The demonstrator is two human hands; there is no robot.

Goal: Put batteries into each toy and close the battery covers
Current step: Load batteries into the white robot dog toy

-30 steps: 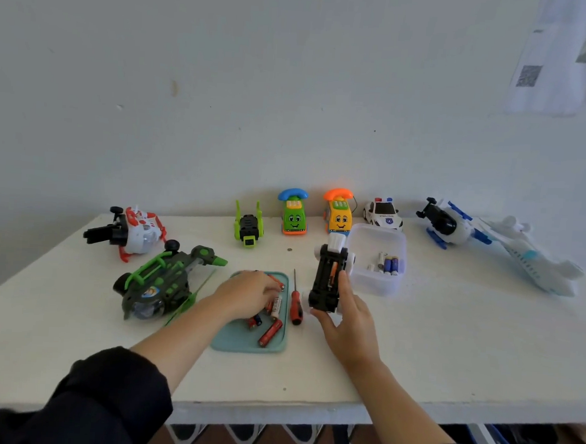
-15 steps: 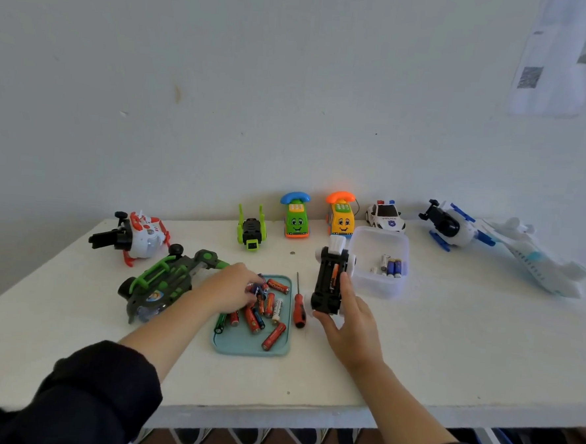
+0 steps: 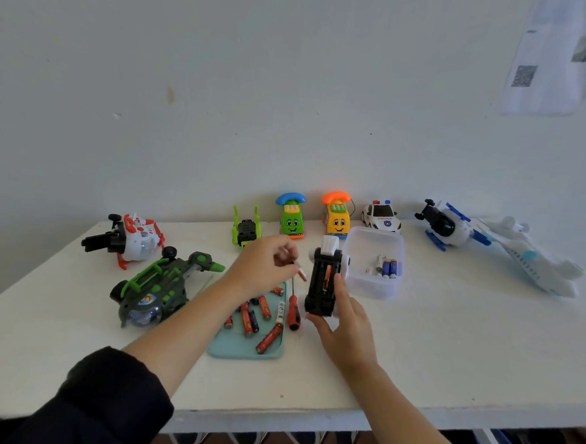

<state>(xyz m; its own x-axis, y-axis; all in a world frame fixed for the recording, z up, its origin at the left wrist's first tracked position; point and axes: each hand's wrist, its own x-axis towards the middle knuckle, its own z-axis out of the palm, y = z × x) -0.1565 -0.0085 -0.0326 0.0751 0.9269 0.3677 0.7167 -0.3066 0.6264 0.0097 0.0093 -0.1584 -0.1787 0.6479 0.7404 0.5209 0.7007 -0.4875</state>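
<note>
Pinching a battery [image 3: 301, 273], the left hand [image 3: 265, 264] neared the upturned toy car [image 3: 323, 282] gripped by the right hand [image 3: 343, 322]; other toys apparently awaited.

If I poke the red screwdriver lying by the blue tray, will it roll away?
Probably a little. The red screwdriver has a rounded handle and lies flat on the table, so a sideways poke would likely roll it. It lies right beside the blue tray, whose edge would probably stop it on that side. It looks stiff, with a thin metal shaft, so it shouldn't bend.
</note>
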